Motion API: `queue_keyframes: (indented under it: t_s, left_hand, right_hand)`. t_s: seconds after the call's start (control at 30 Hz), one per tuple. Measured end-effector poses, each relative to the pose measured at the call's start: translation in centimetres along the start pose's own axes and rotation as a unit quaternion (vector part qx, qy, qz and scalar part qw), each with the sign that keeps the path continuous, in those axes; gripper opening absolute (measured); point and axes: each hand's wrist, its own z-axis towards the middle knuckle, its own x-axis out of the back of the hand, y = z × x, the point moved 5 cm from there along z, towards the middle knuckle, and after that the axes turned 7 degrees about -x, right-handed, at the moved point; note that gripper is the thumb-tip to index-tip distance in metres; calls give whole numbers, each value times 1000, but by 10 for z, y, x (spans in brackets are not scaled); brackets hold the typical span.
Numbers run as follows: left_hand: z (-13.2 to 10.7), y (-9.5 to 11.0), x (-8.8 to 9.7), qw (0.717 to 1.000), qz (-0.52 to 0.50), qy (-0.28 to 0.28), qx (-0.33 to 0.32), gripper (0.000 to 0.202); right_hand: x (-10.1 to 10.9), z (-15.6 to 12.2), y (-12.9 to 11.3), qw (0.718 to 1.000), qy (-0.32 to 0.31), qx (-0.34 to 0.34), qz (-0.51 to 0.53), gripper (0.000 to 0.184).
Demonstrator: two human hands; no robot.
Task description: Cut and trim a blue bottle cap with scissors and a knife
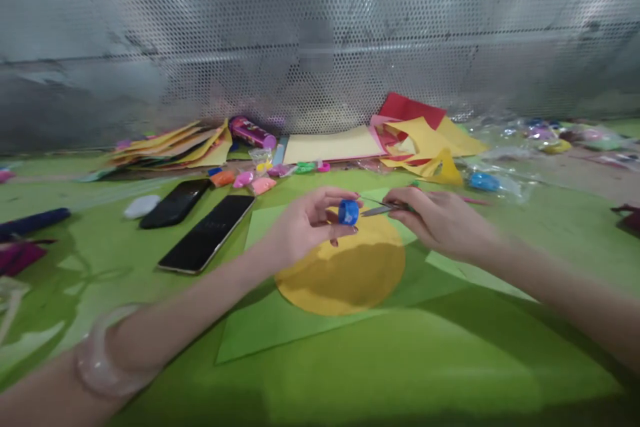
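Observation:
Between the thumb and fingers of my left hand is a small blue cylindrical piece, like a cap or a short roll. My right hand grips a pair of scissors by the handles, which my fingers mostly hide. The blades are parted and point left, with their tips close to the blue piece; whether they touch it I cannot tell. Both hands are above a yellow paper circle, which lies on a light green paper sheet.
Two black phones and a white rounded case lie to the left. Behind are small coloured clay packets, a purple tube, stacked papers and yellow paper scraps. A perforated metal panel rises at the back.

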Motion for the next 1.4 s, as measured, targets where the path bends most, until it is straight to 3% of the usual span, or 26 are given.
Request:
queue_keyframes:
  t_s: [0.17, 0.3, 0.5, 0.63, 0.73, 0.93, 1.1, 1.4]
  left_hand:
    - [-6, -5, -6, 999, -40, -13, 27, 39]
    - [-9, -8, -6, 995, -79, -38, 48, 39]
    - [-8, -8, -6, 990, -106, -65, 64, 23]
    - [-6, -11, -8, 992, -48, -69, 90, 13]
    - [-5, -13, -9, 991, -1, -106, 84, 11]
    - [-2, -15, -9, 982, 70, -169, 49, 6]
    - [2, -19, -8, 977, 86, -189, 45, 13]
    - [7, -19, -8, 973, 99, -201, 51, 15]
  right_hand:
    - [10, 11, -20, 986, -83, 43, 137, 30]
    - [9, 14, -29, 976, -118, 18, 184, 23]
    - [6, 5, -28, 980, -128, 1, 155, 33]
    - [0, -6, -29, 982, -155, 37, 105, 33]
    - [-7, -14, -28, 982, -171, 54, 62, 31]
    - [-16, -21, -31, 984, -156, 87, 6, 35]
    - [-20, -17, -34, 990, -114, 85, -19, 50]
    - [-20, -12, -31, 993, -90, 74, -23, 48]
